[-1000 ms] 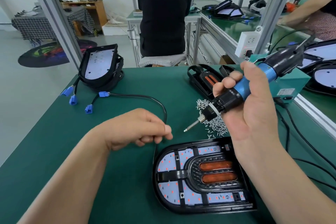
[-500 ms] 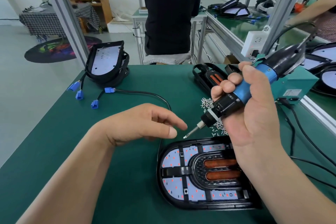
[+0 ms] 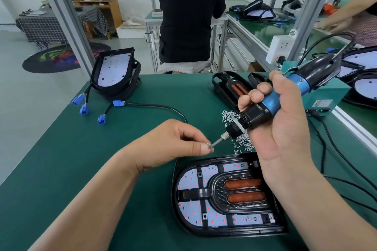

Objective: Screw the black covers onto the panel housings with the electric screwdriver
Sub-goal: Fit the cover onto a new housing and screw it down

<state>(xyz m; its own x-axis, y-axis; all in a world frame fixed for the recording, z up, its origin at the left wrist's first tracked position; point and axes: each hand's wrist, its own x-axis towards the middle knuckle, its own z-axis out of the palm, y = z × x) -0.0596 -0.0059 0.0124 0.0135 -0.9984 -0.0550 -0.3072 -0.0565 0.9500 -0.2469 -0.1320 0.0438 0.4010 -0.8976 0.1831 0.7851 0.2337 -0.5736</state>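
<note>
Left hand [image 3: 173,144] moved in, pinches screw [image 3: 208,144] | right hand [image 3: 285,130] grips screwdriver [image 3: 272,104] (green mat [image 3: 61,169])

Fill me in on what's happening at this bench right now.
The right hand grips the electric screwdriver, its bit pointing down-left. The left hand pinches a screw against the bit's tip. The panel housing with its black cover lies on the green table just below, and a pile of loose screws sits behind it. Nothing is being driven yet.

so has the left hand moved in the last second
Yes: the left hand shifted right toward the screw pile, now pinching a screw at the screwdriver bit.
</note>
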